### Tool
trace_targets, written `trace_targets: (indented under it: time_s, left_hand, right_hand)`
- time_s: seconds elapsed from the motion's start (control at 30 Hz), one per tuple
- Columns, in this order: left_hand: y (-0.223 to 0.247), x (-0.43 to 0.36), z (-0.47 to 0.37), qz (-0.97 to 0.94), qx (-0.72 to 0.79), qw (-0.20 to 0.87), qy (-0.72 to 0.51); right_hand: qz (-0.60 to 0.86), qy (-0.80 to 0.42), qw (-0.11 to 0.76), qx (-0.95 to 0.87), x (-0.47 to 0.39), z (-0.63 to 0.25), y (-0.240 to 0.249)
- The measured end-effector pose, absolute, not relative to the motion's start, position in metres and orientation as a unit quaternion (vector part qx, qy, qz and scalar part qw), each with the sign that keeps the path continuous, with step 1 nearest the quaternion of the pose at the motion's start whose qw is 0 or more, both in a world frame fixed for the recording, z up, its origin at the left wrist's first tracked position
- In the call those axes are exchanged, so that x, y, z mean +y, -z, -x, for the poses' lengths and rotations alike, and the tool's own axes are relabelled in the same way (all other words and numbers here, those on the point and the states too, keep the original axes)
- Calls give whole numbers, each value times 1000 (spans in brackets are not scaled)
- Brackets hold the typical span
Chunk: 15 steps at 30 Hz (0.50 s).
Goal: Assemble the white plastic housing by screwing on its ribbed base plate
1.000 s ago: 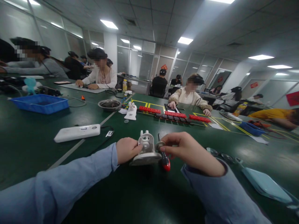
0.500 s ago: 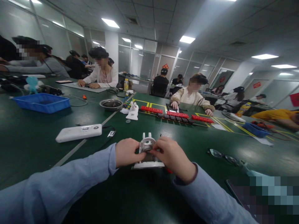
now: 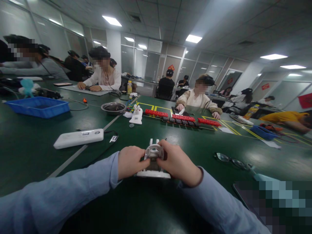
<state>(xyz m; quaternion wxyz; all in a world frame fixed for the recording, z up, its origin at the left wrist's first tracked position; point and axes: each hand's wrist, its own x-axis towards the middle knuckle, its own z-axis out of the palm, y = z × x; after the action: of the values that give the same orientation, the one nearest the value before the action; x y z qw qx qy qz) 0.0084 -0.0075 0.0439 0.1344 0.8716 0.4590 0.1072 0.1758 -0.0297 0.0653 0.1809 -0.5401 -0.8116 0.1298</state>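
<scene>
- White bracket [image 3: 153, 174], its left side pinched by the left hand [image 3: 131, 162].
- Right hand [image 3: 179, 161], beside it a second ago, now pinches its right side.

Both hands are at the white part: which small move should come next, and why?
Perhaps steady the white part with the left hand while the right hand presses gently with its thumb: both hands grip it from opposite sides, thumbs pointing toward its middle.

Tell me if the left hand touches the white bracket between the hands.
Touching: the head view shows the left hand gripping the white bracket at its left side.
</scene>
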Motion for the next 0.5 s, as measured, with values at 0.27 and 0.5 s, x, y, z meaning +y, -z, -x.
trace_targets:
  time_s: [0.27, 0.5]
  left_hand:
    - [-8, 10, -8, -778, 390, 486, -79]
    - [-6, 55, 21, -468, 414, 765, -156]
  right_hand:
    - [515, -400, 83, -754, -5, -191, -46]
    - [646, -290, 88, -701, 5, -222, -56]
